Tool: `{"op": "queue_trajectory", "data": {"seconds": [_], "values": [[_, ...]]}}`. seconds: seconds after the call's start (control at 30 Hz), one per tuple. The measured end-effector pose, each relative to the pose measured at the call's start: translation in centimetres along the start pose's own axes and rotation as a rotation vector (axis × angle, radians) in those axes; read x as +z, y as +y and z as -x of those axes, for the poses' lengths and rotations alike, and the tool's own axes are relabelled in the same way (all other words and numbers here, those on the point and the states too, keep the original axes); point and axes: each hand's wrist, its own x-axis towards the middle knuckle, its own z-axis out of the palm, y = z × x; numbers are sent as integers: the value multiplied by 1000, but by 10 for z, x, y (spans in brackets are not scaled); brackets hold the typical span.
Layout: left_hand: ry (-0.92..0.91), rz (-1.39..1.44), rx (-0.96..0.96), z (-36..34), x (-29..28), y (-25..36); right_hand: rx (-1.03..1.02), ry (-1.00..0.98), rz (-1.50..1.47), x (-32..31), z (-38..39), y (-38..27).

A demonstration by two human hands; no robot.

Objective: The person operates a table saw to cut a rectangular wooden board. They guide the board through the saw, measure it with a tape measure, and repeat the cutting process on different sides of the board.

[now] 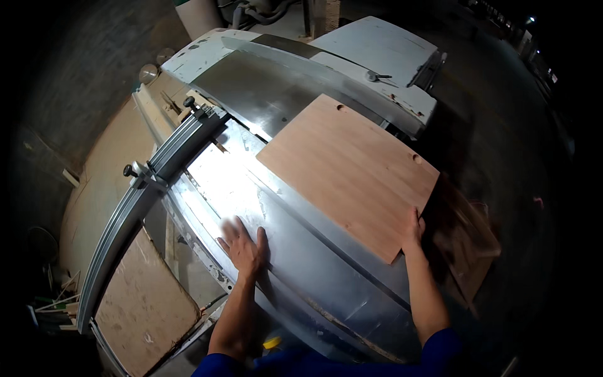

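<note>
A flat rectangular wooden panel lies on the metal machine table, with two round recesses near its far right edge. My right hand grips the panel's near right edge, the thumb on top and the other fingers hidden beneath. Over the bright sliding part of the table, my left hand has its fingers spread and holds nothing; the fingertips are slightly blurred. Left of it runs a long metal crosscut fence with black knobs.
Beyond the panel stands a long metal rip fence, with a pale side table behind it. Wooden boards are stacked at the right, below table height. A worn brown board sits at the lower left.
</note>
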Motion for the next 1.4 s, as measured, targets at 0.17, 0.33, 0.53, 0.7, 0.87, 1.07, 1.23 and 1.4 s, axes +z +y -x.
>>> {"op": "queue_trajectory", "data": {"seconds": [0.17, 0.33, 0.53, 0.7, 0.87, 1.07, 1.23, 1.4], "values": [[110, -31, 19, -12, 8, 6, 24, -39, -51, -3, -33, 5], [124, -67, -11, -24, 12, 14, -5, -101, -41, -7, -68, -8], [56, -101, -88, -45, 6, 34, 51, -176, -4, -13, -96, -42], [291, -40, -129, -57, 24, 59, 106, -96, 93, -11, -139, -57], [131, 247, 172, 17, 72, 220, 107, -185, 145, 19, -136, -86], [-81, 429, 175, 24, 88, 364, 140, -178, 161, 33, -173, -81], [-60, 357, 194, 35, 111, 392, 93, -213, 136, 5, -226, -62], [-5, 341, 163, 43, 127, 412, 155, -368, 198, 5, -234, -90]]}}
